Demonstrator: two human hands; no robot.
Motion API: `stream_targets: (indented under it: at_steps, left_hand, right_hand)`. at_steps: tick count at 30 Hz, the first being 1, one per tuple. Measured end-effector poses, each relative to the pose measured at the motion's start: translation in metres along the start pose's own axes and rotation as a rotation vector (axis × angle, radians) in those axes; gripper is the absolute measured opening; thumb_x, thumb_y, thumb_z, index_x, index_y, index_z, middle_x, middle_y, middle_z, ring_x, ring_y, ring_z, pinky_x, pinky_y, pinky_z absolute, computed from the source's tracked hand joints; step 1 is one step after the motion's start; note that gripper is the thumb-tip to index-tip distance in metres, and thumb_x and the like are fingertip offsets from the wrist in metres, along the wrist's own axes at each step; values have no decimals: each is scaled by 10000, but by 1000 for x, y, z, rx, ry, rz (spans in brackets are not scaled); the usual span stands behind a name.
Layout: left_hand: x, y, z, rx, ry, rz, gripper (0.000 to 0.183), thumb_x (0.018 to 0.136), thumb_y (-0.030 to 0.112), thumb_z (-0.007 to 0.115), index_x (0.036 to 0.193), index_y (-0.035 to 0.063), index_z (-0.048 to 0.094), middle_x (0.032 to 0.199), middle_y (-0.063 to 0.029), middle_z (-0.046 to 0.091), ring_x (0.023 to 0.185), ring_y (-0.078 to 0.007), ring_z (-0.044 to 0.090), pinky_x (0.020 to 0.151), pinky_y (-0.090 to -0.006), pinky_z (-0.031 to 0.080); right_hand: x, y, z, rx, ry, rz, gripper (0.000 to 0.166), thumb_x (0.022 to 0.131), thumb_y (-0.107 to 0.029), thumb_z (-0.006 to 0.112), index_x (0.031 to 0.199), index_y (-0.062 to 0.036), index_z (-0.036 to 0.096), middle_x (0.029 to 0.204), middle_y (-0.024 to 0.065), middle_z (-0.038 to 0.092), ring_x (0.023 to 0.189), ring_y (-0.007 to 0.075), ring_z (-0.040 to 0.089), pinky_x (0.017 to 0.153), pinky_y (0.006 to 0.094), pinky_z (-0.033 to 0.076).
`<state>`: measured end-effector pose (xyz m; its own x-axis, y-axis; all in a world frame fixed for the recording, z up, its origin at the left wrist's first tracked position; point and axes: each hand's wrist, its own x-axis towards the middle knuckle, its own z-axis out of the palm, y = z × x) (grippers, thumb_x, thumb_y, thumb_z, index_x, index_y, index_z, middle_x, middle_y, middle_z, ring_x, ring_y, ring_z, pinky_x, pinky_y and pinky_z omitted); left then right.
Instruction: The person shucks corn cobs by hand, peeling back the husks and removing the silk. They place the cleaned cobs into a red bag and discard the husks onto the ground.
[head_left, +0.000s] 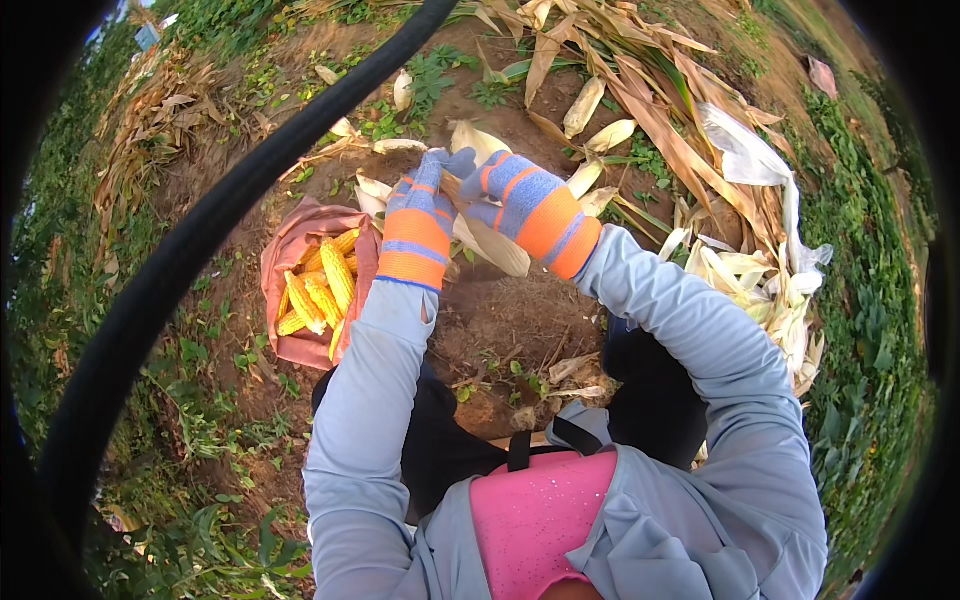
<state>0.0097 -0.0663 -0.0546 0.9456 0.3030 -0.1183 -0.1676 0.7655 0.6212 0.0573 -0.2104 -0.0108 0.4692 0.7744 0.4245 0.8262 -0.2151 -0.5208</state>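
Note:
My left hand (420, 214), in a blue and orange knit glove, is closed around a dry corn husk. My right hand (534, 199), gloved alike, grips the same husk from the other side, fingertips close to the left ones. Below the hands hangs a pale leaf of corn husk (496, 247). The fingers hide whether a cob is inside. Left of my left wrist stands an open reddish sack (274, 259) holding several bare yellow corn cobs (337, 276). Just beyond my hands lies a pale husked ear (478, 141), partly covered by them.
Several ears in their husks (584, 107) lie on the soil ahead. Dry corn stalks (637, 97) are heaped at the upper right. Stripped husks (739, 274) and white plastic sheeting (746, 154) lie to the right. A dark cable (225, 202) crosses the view's left side.

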Motion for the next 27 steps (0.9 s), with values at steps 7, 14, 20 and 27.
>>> stream_targets:
  at_steps: [7,14,20,27]
  left_hand:
    - [2,15,-12,117,10,165,301,875,219,414,1056,-21,430,1119,-244,452,1053,-325,442,934,-400,334]
    - [4,59,-28,100,182,313,289,853,254,457,1059,53,438,950,-149,557,896,-321,526,843,-459,405]
    - [7,64,-30,139,165,387,248,847,253,472,997,61,423,563,-4,443,605,-226,501,740,-461,430]
    - [0,75,-15,147,45,448,244,860,265,449,1000,68,414,512,22,302,500,-141,376,600,-377,399]
  right_hand:
    - [-20,11,3,-46,-248,13,117,700,-198,541,740,-91,569,696,108,567,670,301,545,587,365,437]
    - [-73,53,23,-334,-1053,260,161,668,-201,583,803,-113,584,730,78,580,704,280,557,602,367,428]
    - [-112,99,42,-404,-1367,308,200,665,-216,614,829,-102,604,695,71,597,662,256,568,569,359,424]
    - [-56,78,-15,169,-1106,854,278,807,-314,488,825,-53,584,658,63,616,572,155,586,536,274,468]
